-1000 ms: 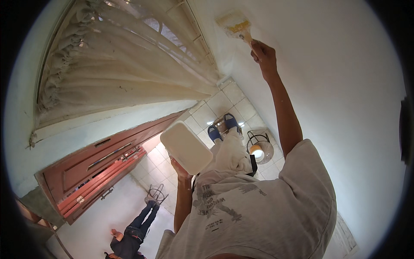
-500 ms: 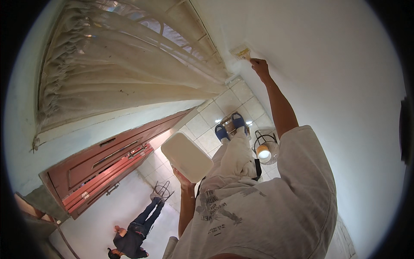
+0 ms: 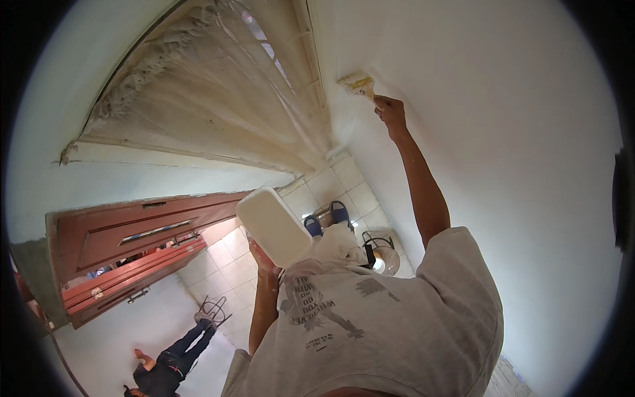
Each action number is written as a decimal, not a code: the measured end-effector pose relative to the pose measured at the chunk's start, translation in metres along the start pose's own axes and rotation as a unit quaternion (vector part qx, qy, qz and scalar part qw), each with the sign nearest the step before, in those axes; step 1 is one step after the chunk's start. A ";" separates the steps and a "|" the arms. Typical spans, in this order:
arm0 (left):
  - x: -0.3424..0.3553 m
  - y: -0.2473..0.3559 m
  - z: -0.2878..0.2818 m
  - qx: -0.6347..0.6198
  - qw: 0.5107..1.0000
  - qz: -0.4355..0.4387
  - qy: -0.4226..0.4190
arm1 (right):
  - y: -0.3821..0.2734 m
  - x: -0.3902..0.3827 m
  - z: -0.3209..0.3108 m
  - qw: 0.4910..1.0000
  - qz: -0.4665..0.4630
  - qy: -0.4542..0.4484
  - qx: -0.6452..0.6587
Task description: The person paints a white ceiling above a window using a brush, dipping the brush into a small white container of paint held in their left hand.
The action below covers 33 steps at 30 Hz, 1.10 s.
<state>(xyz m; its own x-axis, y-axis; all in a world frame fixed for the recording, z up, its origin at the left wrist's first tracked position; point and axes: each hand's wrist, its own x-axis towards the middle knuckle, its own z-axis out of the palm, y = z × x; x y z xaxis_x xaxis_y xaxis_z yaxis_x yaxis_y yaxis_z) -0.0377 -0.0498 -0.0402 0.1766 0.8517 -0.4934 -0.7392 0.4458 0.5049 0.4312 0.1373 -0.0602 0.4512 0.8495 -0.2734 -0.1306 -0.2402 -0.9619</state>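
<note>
My right hand point(image 3: 390, 114), at the end of my raised arm, grips the pale handle of a wide paintbrush point(image 3: 357, 85) with yellowish marks on its head, held at the white wall point(image 3: 496, 132) on my right. My left hand point(image 3: 264, 257) holds a white rectangular plastic tub point(image 3: 271, 221) from its side, its fingers partly hidden by the tub.
Curtained window point(image 3: 198, 99) at upper left; red door point(image 3: 132, 241) below it. My blue sandals point(image 3: 339, 212) rest on a small brown support above the tiled floor point(image 3: 331, 175). A stool point(image 3: 387, 258) with a container stands beside me. A co-worker point(image 3: 172, 364) is on another stool point(image 3: 215, 311) at lower left.
Compared with a second ago, the brush in my right hand is lower on the wall. The view has shifted, with more of my shirt and less of my legs showing.
</note>
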 end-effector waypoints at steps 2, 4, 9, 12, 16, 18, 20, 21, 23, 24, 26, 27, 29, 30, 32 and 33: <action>0.005 0.000 0.005 0.019 0.999 0.026 -0.018 | -0.039 -0.017 0.006 1.000 -0.026 0.012 -0.011; 0.004 0.001 0.016 0.026 0.999 0.040 -0.010 | -0.070 -0.034 0.006 0.998 -0.047 0.023 -0.020; -0.006 0.005 0.034 0.093 0.991 0.092 0.020 | -0.087 -0.066 0.000 0.993 -0.100 0.022 0.057; -0.007 0.007 0.022 0.027 0.996 0.085 0.008 | -0.034 -0.050 -0.006 0.995 -0.076 0.053 0.035; -0.016 0.012 0.022 0.039 0.993 0.110 0.032 | 0.061 -0.012 -0.008 0.986 0.014 0.126 -0.108; -0.014 0.006 0.024 0.048 0.991 0.124 0.032 | 0.090 0.016 -0.017 0.981 0.075 0.092 -0.154; -0.015 0.004 0.009 0.052 0.990 0.119 0.045 | 0.093 0.032 -0.003 0.987 0.069 0.082 -0.119; -0.011 0.003 0.010 0.052 0.991 0.115 0.039 | 0.083 0.038 -0.008 0.990 0.060 0.066 -0.109; -0.004 -0.001 0.009 0.032 0.995 0.093 -0.008 | 0.052 0.035 -0.003 0.996 0.039 0.055 -0.058; -0.004 -0.002 0.014 0.031 0.995 0.096 -0.010 | 0.027 0.029 0.001 0.996 0.036 0.054 -0.058; -0.004 -0.004 0.028 0.063 0.992 0.112 0.002 | -0.025 0.017 0.003 0.997 0.007 0.055 -0.049; -0.004 -0.003 0.033 0.059 0.992 0.114 0.001 | -0.053 0.009 0.005 0.997 -0.018 0.055 -0.044; -0.002 -0.004 0.037 0.040 0.996 0.081 -0.010 | -0.115 -0.018 0.007 0.998 -0.041 0.032 -0.017; 0.003 -0.006 0.036 0.038 0.996 0.078 -0.011 | -0.145 -0.034 0.005 0.998 -0.060 0.015 0.015; 0.011 -0.010 0.031 0.062 0.992 0.096 -0.048 | -0.197 -0.066 0.006 0.994 -0.103 0.006 0.037; 0.012 -0.012 0.030 0.062 0.993 0.094 -0.045 | -0.210 -0.074 0.005 0.994 -0.099 0.007 0.036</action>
<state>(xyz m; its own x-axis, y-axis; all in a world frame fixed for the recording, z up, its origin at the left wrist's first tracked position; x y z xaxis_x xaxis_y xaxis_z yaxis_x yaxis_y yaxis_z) -0.0075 -0.0370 -0.0311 0.1055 0.9416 -0.3199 -0.6793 0.3032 0.6683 0.4213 0.1274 0.1616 0.4865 0.8701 -0.0786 -0.0999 -0.0339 -0.9944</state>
